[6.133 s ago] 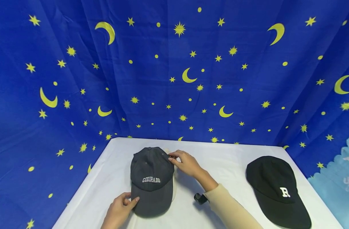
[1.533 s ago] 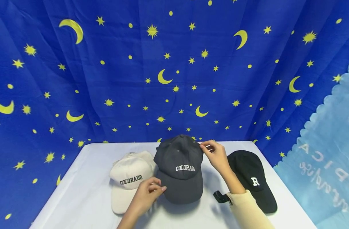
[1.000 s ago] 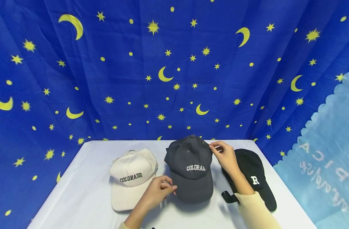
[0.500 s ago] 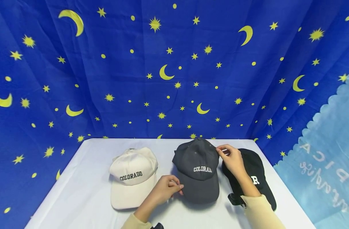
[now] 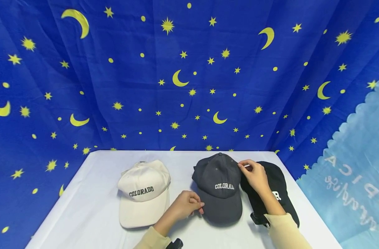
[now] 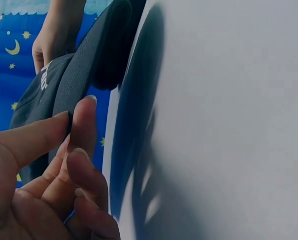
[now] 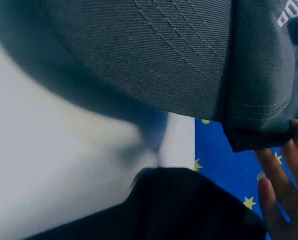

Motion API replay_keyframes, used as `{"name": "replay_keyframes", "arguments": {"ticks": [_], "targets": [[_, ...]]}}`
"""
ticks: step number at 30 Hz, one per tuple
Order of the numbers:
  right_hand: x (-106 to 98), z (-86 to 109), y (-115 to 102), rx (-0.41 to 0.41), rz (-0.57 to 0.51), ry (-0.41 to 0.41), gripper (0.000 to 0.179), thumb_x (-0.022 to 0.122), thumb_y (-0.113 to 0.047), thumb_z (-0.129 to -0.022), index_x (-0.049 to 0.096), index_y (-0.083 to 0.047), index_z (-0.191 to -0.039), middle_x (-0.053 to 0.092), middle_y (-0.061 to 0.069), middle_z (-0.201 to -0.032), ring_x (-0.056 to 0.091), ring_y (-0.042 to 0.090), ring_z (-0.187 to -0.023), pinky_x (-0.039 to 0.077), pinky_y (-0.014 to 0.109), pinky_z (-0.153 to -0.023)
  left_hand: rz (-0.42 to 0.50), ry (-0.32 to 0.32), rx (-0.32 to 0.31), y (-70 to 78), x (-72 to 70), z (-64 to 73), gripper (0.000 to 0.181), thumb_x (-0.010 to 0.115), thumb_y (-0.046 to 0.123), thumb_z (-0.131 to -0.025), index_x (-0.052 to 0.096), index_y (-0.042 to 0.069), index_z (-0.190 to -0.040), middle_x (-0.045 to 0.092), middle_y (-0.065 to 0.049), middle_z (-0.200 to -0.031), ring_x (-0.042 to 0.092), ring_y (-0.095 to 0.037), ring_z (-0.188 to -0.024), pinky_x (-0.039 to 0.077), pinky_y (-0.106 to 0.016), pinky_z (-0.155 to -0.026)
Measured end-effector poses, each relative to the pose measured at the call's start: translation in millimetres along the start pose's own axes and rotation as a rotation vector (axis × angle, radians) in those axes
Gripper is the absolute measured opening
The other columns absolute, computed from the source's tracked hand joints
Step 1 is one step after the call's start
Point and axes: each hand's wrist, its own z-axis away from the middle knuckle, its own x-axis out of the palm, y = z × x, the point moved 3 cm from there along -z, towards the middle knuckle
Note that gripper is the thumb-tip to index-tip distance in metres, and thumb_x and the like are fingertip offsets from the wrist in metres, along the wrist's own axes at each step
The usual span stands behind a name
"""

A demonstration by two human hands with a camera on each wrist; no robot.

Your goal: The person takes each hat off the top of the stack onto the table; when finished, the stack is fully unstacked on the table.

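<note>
A dark grey baseball cap [image 5: 221, 169] with white COLORADO lettering is held between both hands, brim facing me. My left hand [image 5: 184, 204] pinches the left edge of its brim between thumb and fingers, as the left wrist view shows at the brim [image 6: 84, 70]. On the other side my right hand [image 5: 256, 176] pinches the lower edge of the crown toward the back right. A gap and a shadow under the brim [image 7: 153, 65] show it raised off the tabletop. The right forearm covers part of a black cap [image 5: 277, 174] just to the right.
A cream cap [image 5: 144, 207] with dark COLORADO lettering lies on the white-covered table [image 5: 93, 193] at left. A blue curtain [image 5: 130, 69] with yellow moons and stars hangs behind, and a light blue cloth [image 5: 357, 173] hangs at right.
Both hands have carried the grey cap rightward from on top of the cream cap, uncovering that one. Over the last second it has shifted further right and lower, close beside the black cap.
</note>
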Motion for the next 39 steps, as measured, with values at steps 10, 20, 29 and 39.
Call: {"name": "replay_keyframes", "arguments": {"ticks": [10,20,29,39], "targets": [[-7,0.1,6,0.005,0.034,0.005,0.01,0.078,-0.022,-0.093,0.078,-0.013,-0.096,0.075,0.004,-0.083,0.068,0.015,-0.072,0.049,0.036,-0.066,-0.004,-0.004,-0.021,2.3,6.6,-10.6,0.015,0.073,0.009,-0.094,0.063,0.004,-0.084,0.073,-0.011,-0.07,0.045,-0.007,-0.044,0.036,-0.02,-0.043],[-9,1.3,13,-0.003,0.043,0.018,0.008,0.078,-0.019,-0.092,0.078,-0.012,-0.095,0.076,0.002,-0.087,0.072,0.017,-0.078,0.052,0.037,-0.072,-0.079,0.0,-0.018,1.4,10.5,-16.7,0.015,0.074,0.011,-0.093,0.066,0.006,-0.081,0.074,-0.008,-0.068,0.046,-0.007,-0.045,0.036,-0.021,-0.045],[-10,3.6,20,-0.034,0.047,0.032,0.006,0.079,-0.017,-0.091,0.078,-0.012,-0.094,0.075,0.001,-0.086,0.071,0.015,-0.077,0.052,0.034,-0.072,-0.201,0.016,-0.022,-0.8,16.0,-21.1,0.018,0.076,0.017,-0.092,0.068,0.011,-0.077,0.072,0.0,-0.064,0.049,-0.005,-0.051,0.036,-0.022,-0.051],[-14,5.1,25,-0.046,0.073,0.026,0.006,0.078,-0.016,-0.092,0.077,-0.01,-0.093,0.075,0.003,-0.086,0.071,0.017,-0.076,0.052,0.039,-0.072,-0.321,0.062,-0.049,-0.1,23.6,-23.3,0.021,0.077,0.025,-0.09,0.068,0.019,-0.073,0.069,0.009,-0.059,0.055,-0.008,-0.057,0.04,-0.03,-0.059]]}}
